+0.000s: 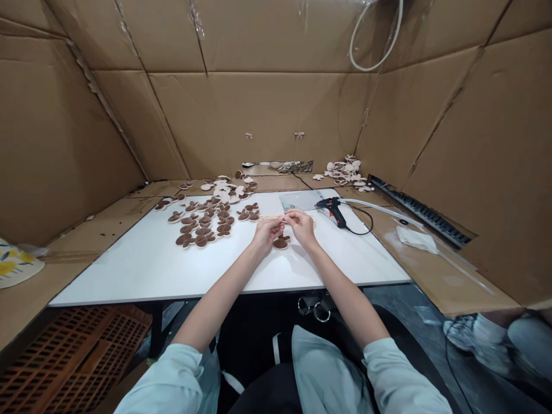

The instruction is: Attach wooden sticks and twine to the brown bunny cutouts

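Observation:
My left hand (268,230) and my right hand (301,226) meet over the middle of the white board, fingertips pinched together. Whatever sits between the fingertips is too small to make out. Thin pale strands or sticks (266,218) show behind the hands, sticking out on both sides; whether the fingers grip any of them I cannot tell. Just below the hands lies a brown rabbit-head-shaped cutout (280,242) with a pale edge, partly covered by fingers. To the left, many similar brown cutouts (204,223) are spread in loose rows.
A black glue gun (334,210) with a cord lies right of my hands, by a clear plastic sheet (297,201). Pale cutouts (345,169) are heaped at the back right. Cardboard walls (267,109) surround the white board (142,276). An orange crate (77,356) stands below left.

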`<state>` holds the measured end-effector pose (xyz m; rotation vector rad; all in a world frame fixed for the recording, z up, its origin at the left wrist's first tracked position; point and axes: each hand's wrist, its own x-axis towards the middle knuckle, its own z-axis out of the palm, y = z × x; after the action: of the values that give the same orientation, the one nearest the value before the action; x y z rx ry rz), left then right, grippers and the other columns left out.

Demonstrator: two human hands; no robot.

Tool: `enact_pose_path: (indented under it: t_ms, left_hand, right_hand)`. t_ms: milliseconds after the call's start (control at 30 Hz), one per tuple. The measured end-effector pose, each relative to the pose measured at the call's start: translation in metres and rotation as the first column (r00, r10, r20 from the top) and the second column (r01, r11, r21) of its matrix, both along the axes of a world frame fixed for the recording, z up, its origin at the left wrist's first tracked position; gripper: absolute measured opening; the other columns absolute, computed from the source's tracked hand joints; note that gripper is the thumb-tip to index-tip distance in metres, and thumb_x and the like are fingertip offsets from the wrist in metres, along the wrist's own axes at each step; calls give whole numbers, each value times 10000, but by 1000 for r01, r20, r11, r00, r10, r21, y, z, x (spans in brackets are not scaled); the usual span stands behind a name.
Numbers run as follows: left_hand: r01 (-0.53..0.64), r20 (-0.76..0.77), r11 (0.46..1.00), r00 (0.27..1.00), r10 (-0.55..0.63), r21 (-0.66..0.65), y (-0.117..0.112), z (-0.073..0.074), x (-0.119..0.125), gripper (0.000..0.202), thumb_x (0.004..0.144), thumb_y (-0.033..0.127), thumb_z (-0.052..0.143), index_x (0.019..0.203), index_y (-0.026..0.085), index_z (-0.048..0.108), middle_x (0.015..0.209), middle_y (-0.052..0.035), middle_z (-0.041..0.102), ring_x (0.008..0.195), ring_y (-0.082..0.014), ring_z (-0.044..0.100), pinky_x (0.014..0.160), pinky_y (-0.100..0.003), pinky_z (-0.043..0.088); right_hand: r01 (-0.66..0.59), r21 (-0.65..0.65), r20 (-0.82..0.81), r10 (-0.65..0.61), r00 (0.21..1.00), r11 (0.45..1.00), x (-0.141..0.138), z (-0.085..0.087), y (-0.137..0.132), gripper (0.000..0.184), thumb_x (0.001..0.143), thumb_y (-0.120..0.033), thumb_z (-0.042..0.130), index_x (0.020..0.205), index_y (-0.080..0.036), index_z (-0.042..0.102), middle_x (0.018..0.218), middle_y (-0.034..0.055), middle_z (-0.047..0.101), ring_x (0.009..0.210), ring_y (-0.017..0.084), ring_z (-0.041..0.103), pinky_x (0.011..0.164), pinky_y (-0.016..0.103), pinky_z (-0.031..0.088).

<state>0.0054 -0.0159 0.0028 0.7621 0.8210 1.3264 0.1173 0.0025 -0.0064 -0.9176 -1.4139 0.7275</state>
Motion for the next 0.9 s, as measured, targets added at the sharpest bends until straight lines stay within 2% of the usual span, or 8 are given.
enact_pose_path:
  t_ms: [200, 367, 633, 900]
  left_hand:
    - [-26, -22, 999, 999, 27, 41, -3, 1, 1, 157, 520, 200, 726, 590, 106, 622, 526, 1, 587, 498, -57, 516, 524, -185, 399]
    - [-48, -35, 998, 998, 49, 39, -3, 1, 3, 153, 537, 206, 720, 590, 106, 616, 520, 4, 579, 487, -51, 508, 513, -181, 388]
    - [-28, 34, 999, 999, 26, 47, -1, 0, 4, 122, 561, 195, 694, 591, 118, 604, 522, 18, 573, 485, -45, 501, 533, -180, 397]
    - [-14, 9, 997, 1000, 14, 76, -1, -1, 1, 181, 555, 258, 713, 623, 117, 623, 579, -12, 613, 548, -77, 553, 595, -206, 432]
  right_hand:
    - [29, -24, -48, -30, 998, 999, -2, 0, -3, 95, 641, -251, 549, 602, -171, 583, 848, 54, 557, 730, 150, 565, 675, 323, 520]
    - [17, -42, -82, -21, 996, 999, -2, -1, -3, 126, 651, -288, 552, 619, -169, 578, 900, 59, 536, 748, 148, 564, 662, 321, 532]
    - [8, -36, -111, -12, 994, 999, -4, -3, 0, 144, 663, -314, 551, 649, -172, 570, 924, 69, 529, 783, 156, 559, 677, 318, 524]
    - [34, 102, 86, -42, 995, 994, 3, 1, -4, 125, 701, -291, 515, 628, -194, 545, 794, 49, 559, 761, 165, 552, 713, 317, 483]
